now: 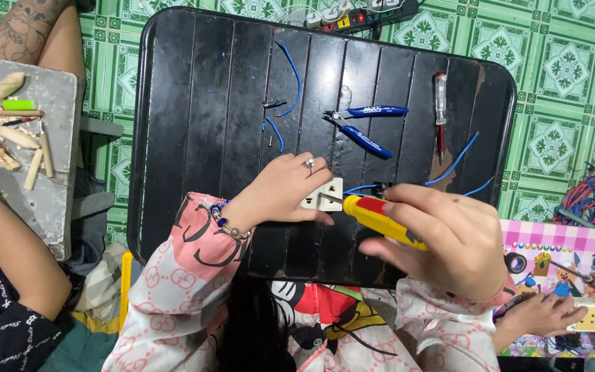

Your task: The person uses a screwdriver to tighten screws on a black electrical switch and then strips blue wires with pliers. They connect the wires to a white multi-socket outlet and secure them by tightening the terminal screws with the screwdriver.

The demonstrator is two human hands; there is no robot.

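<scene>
My left hand (282,187) grips a small white wall socket (328,195) and presses it onto the black slatted table (194,103). My right hand (445,238) holds a yellow and red screwdriver (377,215) with its metal tip against the socket's face. Blue wires (452,167) run from the socket's far side toward the right. My left wrist wears a beaded bracelet, and a ring sits on one finger.
Blue-handled cutters (363,127), a red-tipped tester screwdriver (440,110) and loose blue wire bits (294,72) lie farther up the table. A power strip (359,14) sits at the far edge. Another person's arm (8,248) works at a grey board with wood shavings, left. Another person's hand (542,313) rests on a pink picture board, right.
</scene>
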